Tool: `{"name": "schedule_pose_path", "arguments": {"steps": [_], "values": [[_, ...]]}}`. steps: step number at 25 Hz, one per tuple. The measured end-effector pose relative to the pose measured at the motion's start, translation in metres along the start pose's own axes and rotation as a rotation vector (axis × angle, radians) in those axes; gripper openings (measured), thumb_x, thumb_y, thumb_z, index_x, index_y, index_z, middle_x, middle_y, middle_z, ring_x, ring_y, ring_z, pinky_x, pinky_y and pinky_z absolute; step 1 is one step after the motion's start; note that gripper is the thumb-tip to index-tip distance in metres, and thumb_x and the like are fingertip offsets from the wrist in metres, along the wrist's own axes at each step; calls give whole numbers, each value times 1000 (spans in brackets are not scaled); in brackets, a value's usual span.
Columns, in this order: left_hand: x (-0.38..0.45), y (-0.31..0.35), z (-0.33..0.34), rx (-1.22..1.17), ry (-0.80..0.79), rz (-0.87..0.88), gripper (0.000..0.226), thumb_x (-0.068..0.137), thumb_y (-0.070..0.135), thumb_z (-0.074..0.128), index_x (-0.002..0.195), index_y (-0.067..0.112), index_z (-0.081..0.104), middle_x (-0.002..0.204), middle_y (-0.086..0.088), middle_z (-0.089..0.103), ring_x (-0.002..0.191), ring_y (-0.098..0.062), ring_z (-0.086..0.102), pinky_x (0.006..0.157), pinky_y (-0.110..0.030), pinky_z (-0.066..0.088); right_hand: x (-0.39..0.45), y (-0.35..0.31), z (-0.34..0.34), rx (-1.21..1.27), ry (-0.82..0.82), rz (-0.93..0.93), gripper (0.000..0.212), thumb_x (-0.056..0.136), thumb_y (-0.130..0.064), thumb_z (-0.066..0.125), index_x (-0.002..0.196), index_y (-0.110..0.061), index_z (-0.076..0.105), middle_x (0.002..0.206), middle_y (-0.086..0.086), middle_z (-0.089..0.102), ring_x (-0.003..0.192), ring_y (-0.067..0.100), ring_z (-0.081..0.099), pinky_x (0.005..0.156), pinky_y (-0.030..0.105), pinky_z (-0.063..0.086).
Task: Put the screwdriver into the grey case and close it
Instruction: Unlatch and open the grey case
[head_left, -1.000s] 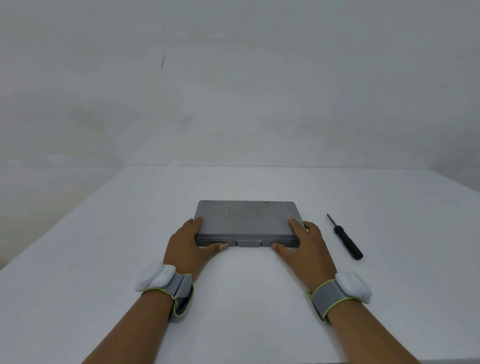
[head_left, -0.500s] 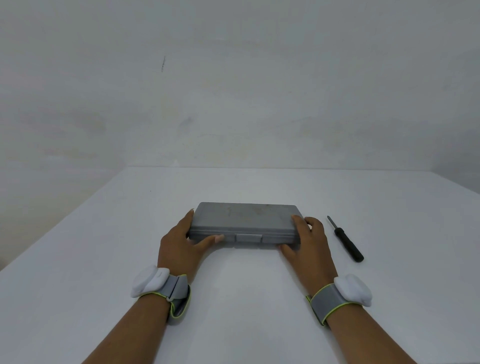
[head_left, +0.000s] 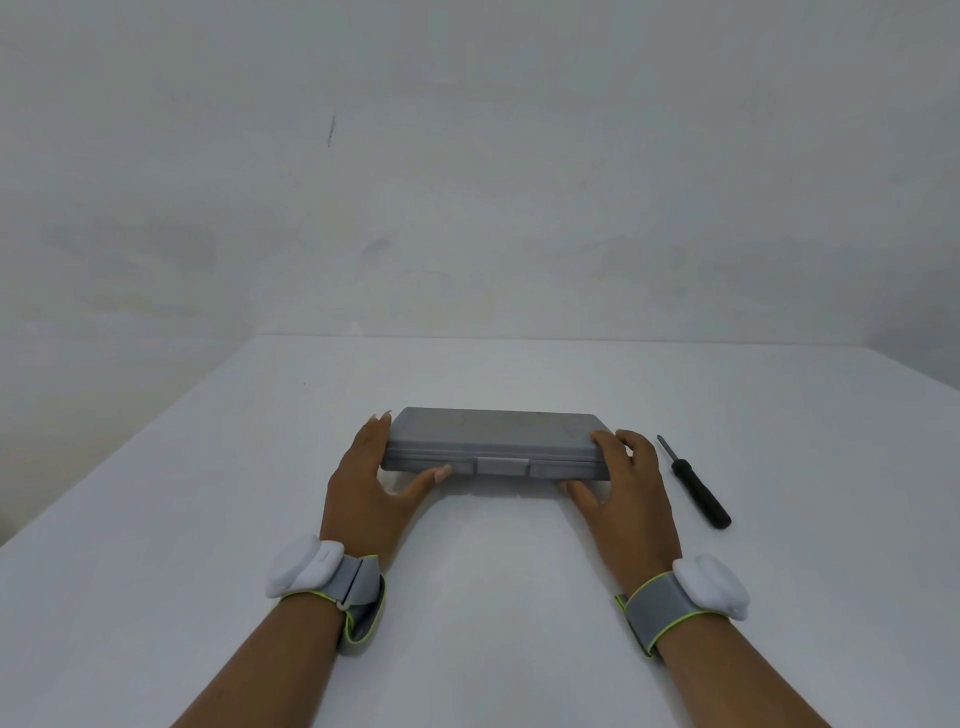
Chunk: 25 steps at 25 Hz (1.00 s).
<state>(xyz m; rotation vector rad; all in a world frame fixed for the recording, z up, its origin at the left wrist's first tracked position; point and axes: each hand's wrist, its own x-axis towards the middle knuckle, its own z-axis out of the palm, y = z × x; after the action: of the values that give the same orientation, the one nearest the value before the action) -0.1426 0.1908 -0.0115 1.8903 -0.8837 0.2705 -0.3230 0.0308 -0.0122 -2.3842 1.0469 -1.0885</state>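
Observation:
The grey case (head_left: 496, 434) is flat, rectangular and shut, with a latch tab in the middle of its front edge. Its front edge is raised a little off the white table (head_left: 156, 519), leaving a shadow below. My left hand (head_left: 366, 486) grips the case's left end, thumb under the front edge. At the right end my right hand (head_left: 626, 493) holds it the same way, fingers over the top corner. A black-handled screwdriver (head_left: 696, 484) lies on the table just right of my right hand, tip pointing away.
The white table runs back to a plain white wall (head_left: 467, 182), with its left edge (head_left: 119, 441) slanting toward me. Both wrists wear grey bands with white pods.
Both hands have shifted outward to the case's ends and lifted its front edge slightly off the table. The screwdriver has not moved.

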Motion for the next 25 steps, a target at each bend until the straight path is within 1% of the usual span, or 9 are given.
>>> {"name": "schedule_pose_path", "arguments": {"steps": [2,4,7,10,14,17,20,22,25], "values": [[1,3,2,105,-20,80,89,66,39,81,140,14,37,150,-12,35,139,-27,33,114,-43,25,1,-1,0,-7,9,-3,52,78,-23,73,124,-13,51,133,14,44,114,32,51,92,40,48],[2,9,4,245,-20,251,88,67,43,79,139,14,39,150,-15,35,141,-30,28,114,-53,17,1,-1,0,-10,25,-10,53,77,-22,73,124,-13,51,132,14,46,111,32,53,89,41,50],[6,26,11,412,-72,548,79,65,39,82,131,9,50,139,-17,51,131,-35,44,112,-55,19,1,-2,-1,-12,50,-17,54,77,-21,74,125,-12,51,130,15,47,108,32,54,87,42,52],[14,45,20,519,-160,685,67,63,28,85,121,6,59,126,-16,63,117,-34,59,105,-63,30,1,-3,-3,-25,67,-25,55,77,-21,74,126,-11,51,129,16,49,107,33,55,87,43,52],[25,55,26,464,-305,671,43,82,22,69,121,9,58,118,-10,67,107,-28,63,107,-49,37,2,-5,-7,-60,86,-26,54,77,-20,75,125,-9,53,127,19,52,108,36,56,89,48,50],[30,55,26,464,-237,788,43,67,20,83,105,6,68,97,-9,76,83,-27,72,79,-40,58,3,-10,-7,-246,180,-128,63,66,-21,83,122,-9,57,123,24,58,113,43,56,91,58,45],[34,58,28,487,-180,838,45,59,22,88,99,7,72,90,-7,77,75,-24,73,66,-34,61,9,-21,-5,-476,135,-334,71,61,-27,84,126,-15,56,126,19,60,119,41,54,94,66,38],[36,59,29,500,-174,854,44,58,23,89,96,7,73,88,-8,78,73,-24,74,63,-33,61,16,-26,-4,-520,101,-409,64,64,-24,82,124,-17,58,121,16,65,116,37,58,95,64,39],[36,58,30,510,-165,889,44,58,22,88,96,5,73,88,-8,78,73,-24,74,62,-31,61,23,-28,-5,-473,61,-453,48,67,-15,79,113,-14,64,101,12,71,99,34,66,92,55,47]]}}
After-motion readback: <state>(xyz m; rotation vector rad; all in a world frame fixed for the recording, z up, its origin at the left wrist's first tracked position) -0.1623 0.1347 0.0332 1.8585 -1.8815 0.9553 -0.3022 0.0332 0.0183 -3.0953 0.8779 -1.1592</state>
